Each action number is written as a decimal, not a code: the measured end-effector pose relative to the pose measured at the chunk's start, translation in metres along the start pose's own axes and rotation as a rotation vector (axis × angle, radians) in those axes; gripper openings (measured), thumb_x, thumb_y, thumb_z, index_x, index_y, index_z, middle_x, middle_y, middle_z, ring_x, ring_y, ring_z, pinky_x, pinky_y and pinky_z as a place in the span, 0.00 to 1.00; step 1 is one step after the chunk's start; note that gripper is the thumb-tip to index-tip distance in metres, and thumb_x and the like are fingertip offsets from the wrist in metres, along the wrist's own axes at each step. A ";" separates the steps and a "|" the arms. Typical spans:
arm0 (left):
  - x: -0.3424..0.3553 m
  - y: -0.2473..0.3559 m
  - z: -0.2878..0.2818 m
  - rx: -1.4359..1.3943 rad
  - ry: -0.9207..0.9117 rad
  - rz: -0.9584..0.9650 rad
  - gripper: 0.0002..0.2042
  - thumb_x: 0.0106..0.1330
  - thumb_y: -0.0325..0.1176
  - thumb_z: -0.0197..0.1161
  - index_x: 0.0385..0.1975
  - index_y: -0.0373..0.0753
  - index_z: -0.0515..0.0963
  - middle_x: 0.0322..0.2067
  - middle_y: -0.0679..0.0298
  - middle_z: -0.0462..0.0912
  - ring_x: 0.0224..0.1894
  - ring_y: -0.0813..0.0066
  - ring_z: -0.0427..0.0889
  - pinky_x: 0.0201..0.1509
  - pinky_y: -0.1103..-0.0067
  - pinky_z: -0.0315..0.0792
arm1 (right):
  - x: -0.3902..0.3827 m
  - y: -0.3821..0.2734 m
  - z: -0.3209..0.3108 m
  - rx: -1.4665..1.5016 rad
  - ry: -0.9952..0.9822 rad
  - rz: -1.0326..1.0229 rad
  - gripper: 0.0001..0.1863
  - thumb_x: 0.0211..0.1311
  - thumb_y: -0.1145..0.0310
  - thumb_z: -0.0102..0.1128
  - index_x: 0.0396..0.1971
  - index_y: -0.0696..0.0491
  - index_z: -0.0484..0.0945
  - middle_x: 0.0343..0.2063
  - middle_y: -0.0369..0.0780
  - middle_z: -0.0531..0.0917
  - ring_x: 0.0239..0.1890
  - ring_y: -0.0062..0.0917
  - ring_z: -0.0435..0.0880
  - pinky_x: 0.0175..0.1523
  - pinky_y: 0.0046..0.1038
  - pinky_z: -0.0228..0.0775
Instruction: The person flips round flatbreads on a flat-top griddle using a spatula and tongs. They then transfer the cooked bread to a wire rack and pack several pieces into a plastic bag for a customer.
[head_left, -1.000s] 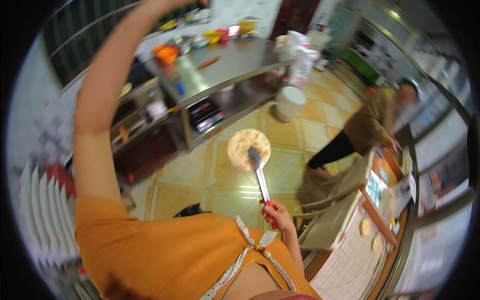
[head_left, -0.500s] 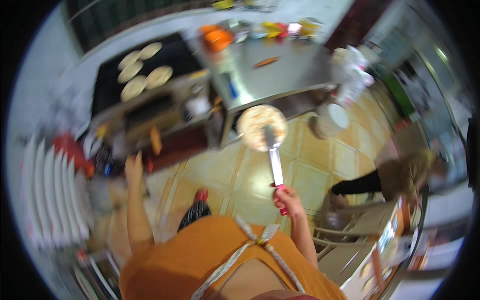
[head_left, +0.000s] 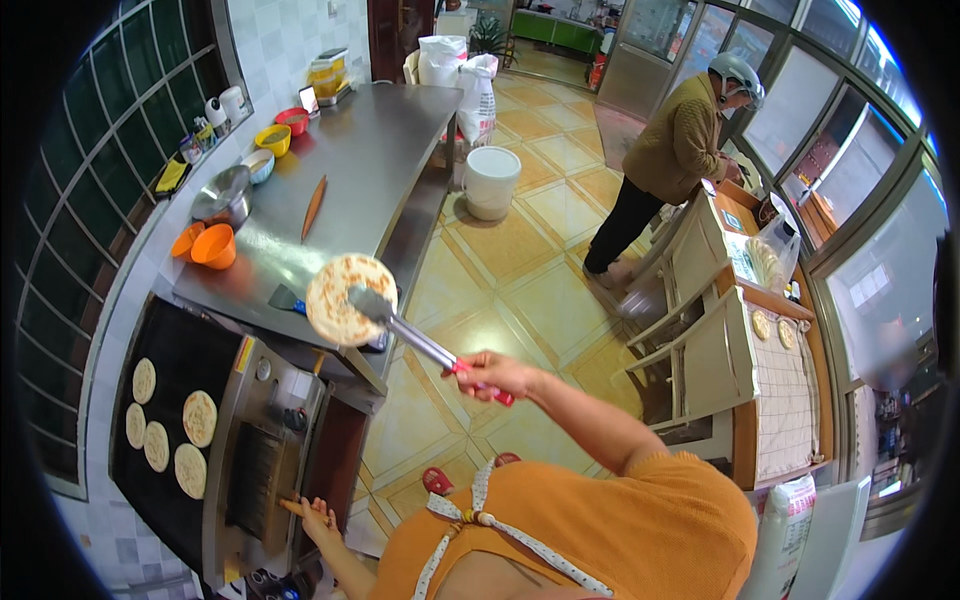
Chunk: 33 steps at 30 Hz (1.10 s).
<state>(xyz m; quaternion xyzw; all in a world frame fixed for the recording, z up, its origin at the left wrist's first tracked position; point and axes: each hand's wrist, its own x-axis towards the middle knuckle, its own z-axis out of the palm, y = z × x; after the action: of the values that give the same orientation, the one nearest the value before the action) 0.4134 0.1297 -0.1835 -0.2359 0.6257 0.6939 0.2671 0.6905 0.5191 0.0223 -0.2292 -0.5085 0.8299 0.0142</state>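
Observation:
My right hand (head_left: 497, 376) is closed round the red handle of metal tongs (head_left: 420, 340). They grip a round browned flatbread (head_left: 336, 312), held up in front of the steel worktable's near end. My left hand (head_left: 322, 522) is at the orange-brown handle (head_left: 291, 507) on the front of the griddle, its fingers seemingly closed on the handle's end. Several paler flatbreads (head_left: 191, 470) lie on the black griddle plate (head_left: 165, 352). The oven opening (head_left: 252, 480) below the plate looks dark inside.
On the steel worktable (head_left: 350, 140) are a rolling pin (head_left: 314, 208), orange bowls (head_left: 213, 246), a metal bowl (head_left: 224, 196) and a scraper (head_left: 286, 299). A white bucket (head_left: 491, 184) stands on the floor. Right, a person in a brown jacket (head_left: 672, 140) bends over a table behind chairs (head_left: 705, 365).
My view has turned rightward, bringing the griddle to the lower left. The tonged flatbread has swung over toward the worktable's near end. My left hand has reached the griddle's front handle.

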 end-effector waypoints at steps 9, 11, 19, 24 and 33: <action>0.006 0.004 0.003 -0.148 -0.088 0.049 0.19 0.59 0.41 0.59 0.50 0.44 0.71 0.49 0.57 0.74 0.54 0.68 0.70 0.59 0.71 0.60 | 0.043 -0.116 0.000 -0.367 0.122 -0.149 0.15 0.60 0.66 0.53 0.45 0.55 0.72 0.20 0.31 0.72 0.15 0.08 0.62 0.17 0.12 0.53; -0.006 0.004 0.021 -0.158 -0.055 0.077 0.18 0.54 0.42 0.65 0.41 0.41 0.74 0.40 0.59 0.79 0.43 0.71 0.77 0.48 0.74 0.69 | 0.034 -0.106 -0.005 -0.372 0.020 -0.195 0.15 0.62 0.65 0.50 0.46 0.56 0.70 0.18 0.32 0.69 0.12 0.11 0.60 0.15 0.13 0.49; -0.079 -0.105 0.011 -0.014 0.118 0.151 0.11 0.54 0.39 0.63 0.21 0.38 0.75 0.19 0.68 0.76 0.19 0.82 0.74 0.20 0.83 0.67 | 0.087 -0.039 0.030 -0.515 -0.421 0.079 0.14 0.62 0.67 0.52 0.46 0.57 0.71 0.18 0.33 0.70 0.12 0.10 0.59 0.17 0.13 0.52; -0.210 -0.139 0.039 -0.149 0.101 0.143 0.12 0.57 0.39 0.60 0.21 0.37 0.74 0.18 0.68 0.74 0.19 0.84 0.72 0.16 0.84 0.62 | 0.127 0.000 0.088 -1.381 -0.515 -0.718 0.10 0.55 0.66 0.57 0.35 0.54 0.76 0.18 0.41 0.77 0.16 0.28 0.74 0.23 0.28 0.65; -0.229 -0.172 0.024 0.221 0.181 -0.072 0.18 0.55 0.44 0.61 0.21 0.31 0.75 0.13 0.65 0.74 0.13 0.76 0.72 0.18 0.79 0.67 | 0.217 0.091 0.197 -2.087 -0.388 -1.434 0.12 0.54 0.69 0.50 0.39 0.54 0.69 0.24 0.38 0.77 0.23 0.26 0.81 0.23 0.25 0.73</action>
<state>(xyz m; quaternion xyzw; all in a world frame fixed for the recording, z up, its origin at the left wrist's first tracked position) 0.6991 0.1496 -0.1573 -0.2890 0.7110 0.5866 0.2586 0.4375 0.3655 -0.0602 0.3166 -0.9183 -0.1338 0.1964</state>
